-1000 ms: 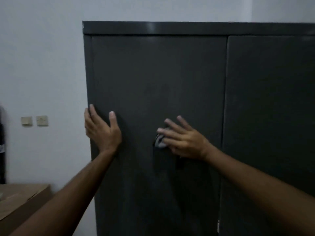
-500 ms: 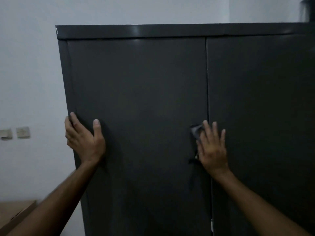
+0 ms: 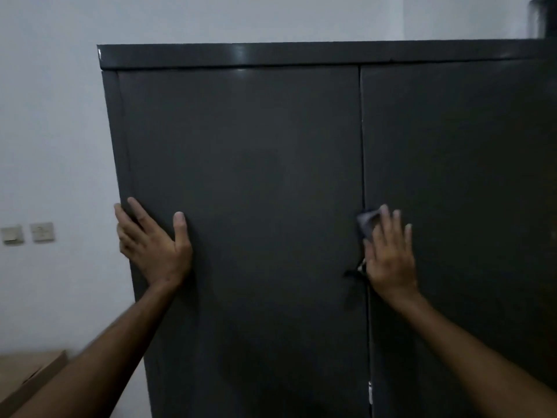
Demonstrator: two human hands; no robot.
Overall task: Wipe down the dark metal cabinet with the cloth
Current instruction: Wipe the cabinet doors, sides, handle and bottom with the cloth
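Presently: right hand (image 3: 388, 254), fingers flat, presses cloth (image 3: 366, 222) onto dark metal cabinet (image 3: 256, 176) at the vertical door seam; left hand (image 3: 153, 245), spread flat, braces the left edge. Unwiped right door adjoins the cloth.

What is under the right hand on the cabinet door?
A dark cloth sticks out past the fingers of the right hand, pressed flat on the cabinet near the door seam. The hand covers the rest of the cloth.
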